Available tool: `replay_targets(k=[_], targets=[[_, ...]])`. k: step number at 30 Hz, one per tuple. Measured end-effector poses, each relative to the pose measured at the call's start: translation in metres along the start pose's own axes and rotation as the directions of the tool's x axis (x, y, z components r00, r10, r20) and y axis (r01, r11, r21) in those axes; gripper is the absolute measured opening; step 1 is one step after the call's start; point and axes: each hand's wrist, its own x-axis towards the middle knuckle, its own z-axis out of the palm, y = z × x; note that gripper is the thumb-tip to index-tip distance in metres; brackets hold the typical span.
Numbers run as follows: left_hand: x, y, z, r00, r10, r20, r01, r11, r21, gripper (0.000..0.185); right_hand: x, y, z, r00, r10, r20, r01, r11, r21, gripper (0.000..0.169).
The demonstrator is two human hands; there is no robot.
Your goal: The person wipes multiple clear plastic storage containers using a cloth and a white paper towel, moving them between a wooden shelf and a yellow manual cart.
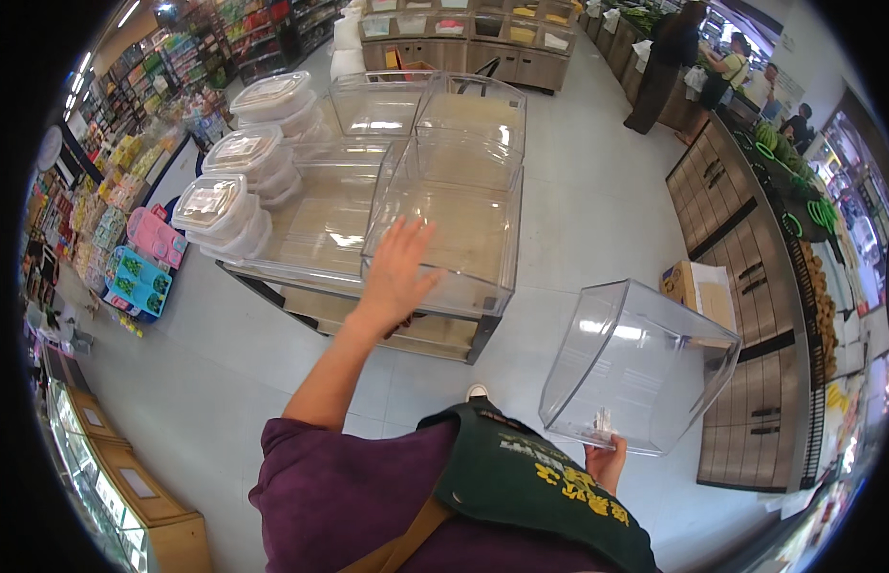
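My right hand [606,462] grips the lower edge of a clear plastic bin [641,372], which is held tilted at my right side. My left hand [403,268] reaches over the front edge of another clear bin [451,222] on a low display table [480,336]; its fingers are spread, with nothing seen in them. More clear bins [380,107] stand behind that one and beside it. Stacked lidded plastic tubs [211,204] line the table's left side, with labels on their lids.
A wood-fronted counter [752,279] carrying produce curves along the right, with a cardboard box [706,290] against it. Several people [666,64] stand at the far right. Blue [140,279] and pink [157,236] trays are at left; a glass-fronted case [111,473] is at lower left.
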Motion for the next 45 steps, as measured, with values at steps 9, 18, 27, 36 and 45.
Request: replay_targets(k=[9, 18, 27, 36, 45], targets=[[0.132, -0.073, 0.063, 0.936, -0.124, 0.330, 0.188, 0.967, -0.170, 0.055, 0.117, -0.062, 0.019, 0.998, 0.049, -0.051, -0.049, 0.999, 0.013, 0.031], [0.225, -0.077, 0.123, 0.868, -0.368, 0.335, 0.286, 0.920, 0.269, 0.059, 0.288, -0.114, 0.011, 0.960, 0.268, -0.081, -0.264, 0.963, 0.061, 0.032], [0.235, -0.056, 0.179, 0.796, -0.605, 0.014, 0.549, 0.731, 0.407, 0.029, 0.443, -0.194, 0.035, 0.881, 0.473, 0.028, -0.462, 0.871, -0.167, 0.032], [0.245, -0.057, 0.203, 0.717, -0.690, -0.104, 0.631, 0.578, 0.518, 0.021, 0.564, -0.210, 0.018, 0.688, 0.725, -0.040, -0.686, 0.630, -0.365, 0.037], [0.245, -0.067, 0.206, 0.660, -0.741, -0.123, 0.699, 0.547, 0.460, 0.036, 0.547, -0.205, 0.052, 0.739, 0.673, -0.022, -0.585, 0.625, -0.517, 0.043]])
